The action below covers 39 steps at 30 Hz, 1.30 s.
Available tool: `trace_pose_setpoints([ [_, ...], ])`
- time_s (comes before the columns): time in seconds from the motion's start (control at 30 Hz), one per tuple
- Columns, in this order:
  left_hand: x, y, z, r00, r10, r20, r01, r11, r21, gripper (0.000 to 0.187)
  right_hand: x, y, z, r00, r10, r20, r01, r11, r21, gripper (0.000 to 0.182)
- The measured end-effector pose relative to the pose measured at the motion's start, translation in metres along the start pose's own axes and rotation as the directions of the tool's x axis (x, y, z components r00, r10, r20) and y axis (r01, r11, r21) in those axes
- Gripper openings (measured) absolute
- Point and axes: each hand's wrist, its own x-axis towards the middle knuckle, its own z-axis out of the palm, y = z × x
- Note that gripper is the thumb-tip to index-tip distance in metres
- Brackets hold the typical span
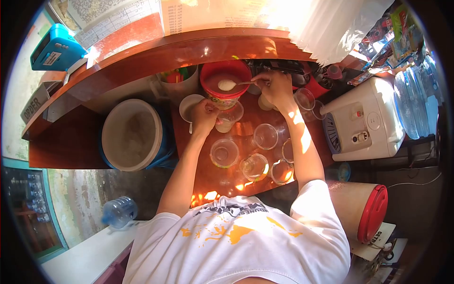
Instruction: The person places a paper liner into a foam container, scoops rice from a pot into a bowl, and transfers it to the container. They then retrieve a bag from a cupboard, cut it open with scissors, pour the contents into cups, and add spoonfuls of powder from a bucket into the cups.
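Observation:
My right hand (275, 89) grips the handle of a spoon (244, 83). The spoon's bowl carries a heap of white powder (226, 85) over the mouth of a red tub (205, 81). My left hand (205, 116) is closed at the rim of a clear plastic cup (231, 112), just below the tub. Something pale lies in the bottom of that cup. Left of this hand sits a small white bowl (189, 102), partly covered by it. Several more clear cups, such as one cup (224, 153) and another cup (266, 137), stand on the wooden table between my forearms.
A large white-lined bucket (108, 137) stands at left. To the right are a water dispenser (378, 142) and a beige drum with a red lid (373, 213). A wooden shelf edge (189, 47) runs above the work area. Plastic bags (326, 28) hang at upper right.

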Motion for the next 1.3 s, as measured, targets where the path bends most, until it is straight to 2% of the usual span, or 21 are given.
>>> trace_pose_setpoints([
  [0.1, 0.001, -0.003, -0.001, 1.0, 0.005, 0.008, -0.005, 1.0, -0.01, 0.011, -0.017, -0.02, -0.019, 0.999, -0.051, 0.02, 0.053, 0.993, -0.105, 0.012],
  [0.2, 0.002, -0.004, -0.001, 1.0, 0.003, 0.017, -0.003, 1.0, -0.009, 0.009, -0.033, -0.031, -0.023, 0.935, -0.352, -0.042, 0.329, 0.907, -0.261, 0.01],
  [0.3, 0.001, -0.003, 0.0, 1.0, -0.001, 0.023, 0.002, 1.0, -0.021, 0.009, -0.029, -0.037, -0.024, 0.915, -0.355, -0.191, 0.292, 0.91, -0.293, 0.01],
  [0.4, -0.003, 0.0, 0.0, 1.0, -0.002, 0.019, 0.002, 1.0, -0.004, 0.008, -0.003, -0.028, -0.008, 0.909, -0.369, -0.193, 0.279, 0.884, -0.375, 0.009],
  [0.5, -0.002, -0.003, 0.001, 1.0, 0.001, 0.023, 0.0, 1.0, -0.012, 0.009, 0.024, -0.007, 0.05, 0.935, -0.339, -0.102, 0.237, 0.816, -0.528, 0.012],
  [0.6, -0.001, 0.001, 0.0, 1.0, -0.01, 0.019, 0.011, 1.0, -0.018, 0.01, 0.029, -0.018, 0.07, 0.975, -0.139, 0.176, 0.211, 0.832, -0.513, 0.015],
  [0.73, -0.002, 0.0, -0.002, 1.0, -0.004, 0.017, 0.004, 1.0, 0.002, 0.012, 0.027, -0.007, 0.075, 0.988, -0.045, 0.145, 0.092, 0.938, -0.334, 0.015],
  [0.83, -0.003, 0.001, -0.003, 1.0, -0.007, 0.022, 0.007, 1.0, 0.005, 0.013, 0.024, 0.001, 0.058, 0.997, -0.077, -0.009, 0.07, 0.943, -0.325, 0.013],
  [0.93, -0.002, -0.002, -0.003, 1.0, 0.009, 0.018, -0.009, 0.999, 0.038, 0.013, 0.016, 0.002, 0.029, 1.0, 0.026, -0.001, -0.025, 0.971, -0.237, 0.012],
  [1.13, -0.003, -0.005, -0.002, 1.0, 0.0, 0.019, 0.0, 1.0, 0.029, 0.01, -0.01, -0.001, -0.013, 0.996, 0.065, 0.066, -0.066, 0.998, 0.023, 0.008],
  [1.23, -0.004, -0.008, -0.001, 1.0, 0.006, 0.02, -0.006, 1.0, 0.009, 0.008, -0.028, -0.013, -0.024, 0.972, -0.233, -0.015, 0.229, 0.964, -0.138, 0.007],
  [1.3, -0.005, -0.012, -0.001, 1.0, 0.015, 0.018, -0.016, 0.999, 0.028, 0.005, -0.03, -0.025, -0.03, 0.936, -0.326, -0.136, 0.3, 0.936, -0.183, 0.009],
])
